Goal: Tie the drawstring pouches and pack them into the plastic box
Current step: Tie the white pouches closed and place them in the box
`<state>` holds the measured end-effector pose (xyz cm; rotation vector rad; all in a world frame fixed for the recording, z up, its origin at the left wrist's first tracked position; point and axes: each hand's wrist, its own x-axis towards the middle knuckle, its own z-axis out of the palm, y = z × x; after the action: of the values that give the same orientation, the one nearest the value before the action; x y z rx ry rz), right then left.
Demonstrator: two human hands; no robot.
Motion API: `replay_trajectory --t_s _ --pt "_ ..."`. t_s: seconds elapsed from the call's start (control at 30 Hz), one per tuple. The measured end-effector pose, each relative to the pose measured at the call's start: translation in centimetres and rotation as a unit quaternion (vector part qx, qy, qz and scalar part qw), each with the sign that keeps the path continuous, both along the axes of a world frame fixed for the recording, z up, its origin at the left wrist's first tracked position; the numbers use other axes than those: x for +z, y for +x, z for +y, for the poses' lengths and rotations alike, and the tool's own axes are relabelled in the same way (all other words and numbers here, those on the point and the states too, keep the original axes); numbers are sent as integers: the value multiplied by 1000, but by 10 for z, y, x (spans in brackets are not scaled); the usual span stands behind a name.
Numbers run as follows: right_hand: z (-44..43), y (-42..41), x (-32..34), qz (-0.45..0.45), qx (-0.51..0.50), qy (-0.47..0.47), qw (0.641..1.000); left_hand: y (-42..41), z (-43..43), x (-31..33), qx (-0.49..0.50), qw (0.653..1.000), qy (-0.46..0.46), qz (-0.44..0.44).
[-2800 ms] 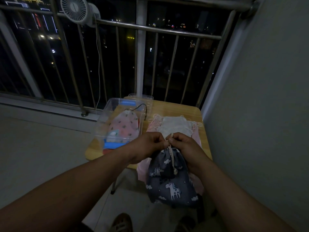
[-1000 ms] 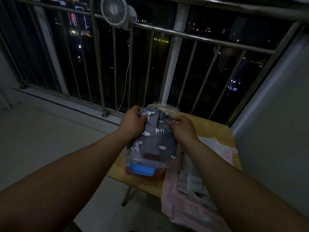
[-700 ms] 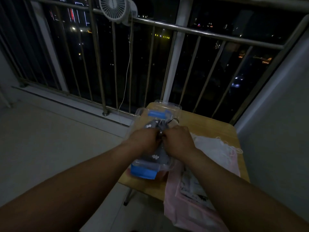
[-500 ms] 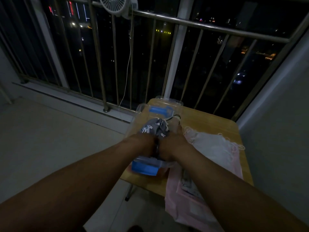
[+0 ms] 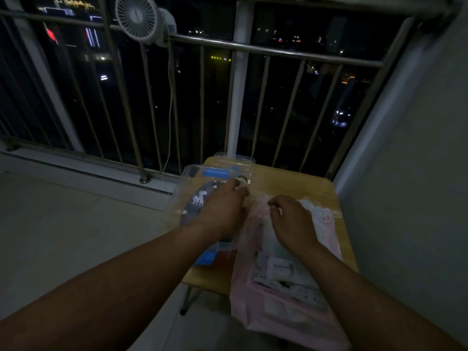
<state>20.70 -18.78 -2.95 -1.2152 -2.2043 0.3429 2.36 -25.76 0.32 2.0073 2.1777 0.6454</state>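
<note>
The grey unicorn-print pouch [image 5: 198, 201] lies inside the clear plastic box [image 5: 181, 184], which has blue latches, on the left of the small wooden table [image 5: 291, 179]. My left hand [image 5: 222, 211] rests on this pouch with its fingers stretched towards the pouch's white cord at the box's far right corner. My right hand [image 5: 291, 220] is outside the box, over the pile of pouches. Its curled fingers pinch the raised edge of a pink pouch [image 5: 255, 224]. A white pouch [image 5: 325, 216] with loose cords lies behind that hand.
A large pink bag [image 5: 281, 302] hangs over the table's front edge. A metal railing [image 5: 253, 49] with a clipped white fan [image 5: 138, 17] stands right behind the table. A grey wall [image 5: 405, 173] closes the right side, and tiled floor lies to the left.
Both hands carried the tied grey pouch into the box and pressed it down. My right hand has since left the box for the pile on the right. My left hand stays on the pouch.
</note>
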Motion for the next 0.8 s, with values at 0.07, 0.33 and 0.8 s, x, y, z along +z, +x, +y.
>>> replay_trajectory --t_s 0.07,0.33,0.8 --pt "7 29 -9 62 -37 -64 995 26 4 4 3 999 35 -14" --pt "28 119 -55 200 -188 -296 915 102 27 -40 -13 993 -58 -101" --pt "35 130 -78 61 -185 -300 934 101 58 -88 120 944 -157 -266"
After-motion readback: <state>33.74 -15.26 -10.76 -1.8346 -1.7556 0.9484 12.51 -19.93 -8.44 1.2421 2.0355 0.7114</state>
